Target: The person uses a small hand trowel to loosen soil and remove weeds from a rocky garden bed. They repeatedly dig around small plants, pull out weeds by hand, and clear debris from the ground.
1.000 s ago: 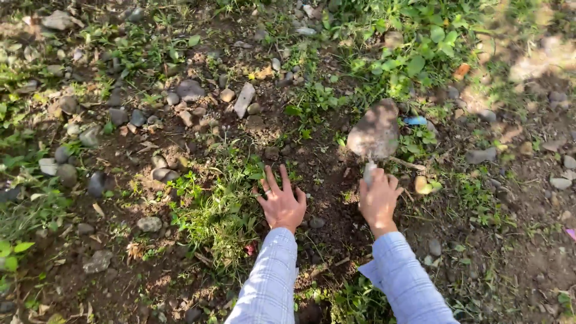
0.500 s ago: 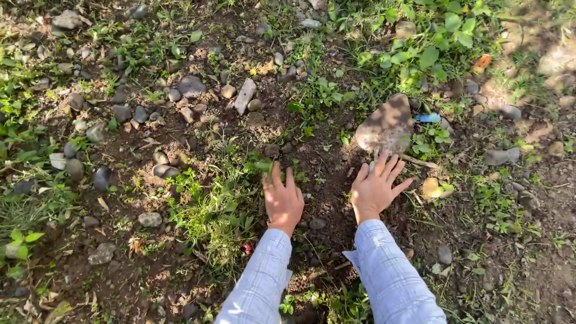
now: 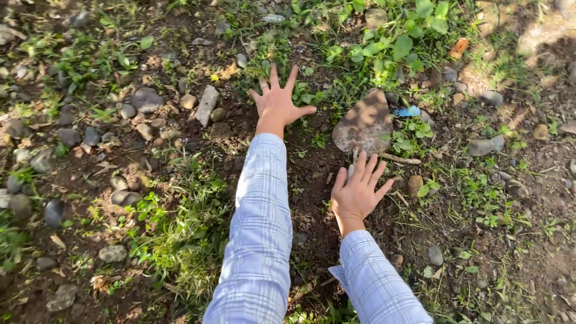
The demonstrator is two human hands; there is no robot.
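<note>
Seen from above, a person in pale blue checked sleeves (image 3: 258,240) leans over a patch of dark soil (image 3: 312,174) dotted with pebbles and weeds.

Nearest the viewer, the right hand (image 3: 357,195) lies flat with its fingers spread, palm down on the soil. A second ago it gripped the handle of a garden trowel (image 3: 365,126); it has since let go, and the trowel now lies on the ground with its soil-caked blade pointing away, its handle just under or beside the fingertips. Whether the fingers actually touch the handle cannot be told.

Farther off, the left hand (image 3: 277,102) has moved the most. It rested beside the right hand a moment ago; now the arm is stretched well forward, the hand open and splayed, empty, at the edge of leafy green weeds (image 3: 384,51). It looks to be reaching for the plants there, with the digging paused.

To the left lies a long grey stone (image 3: 207,105) among rounder pebbles (image 3: 147,99).
</note>
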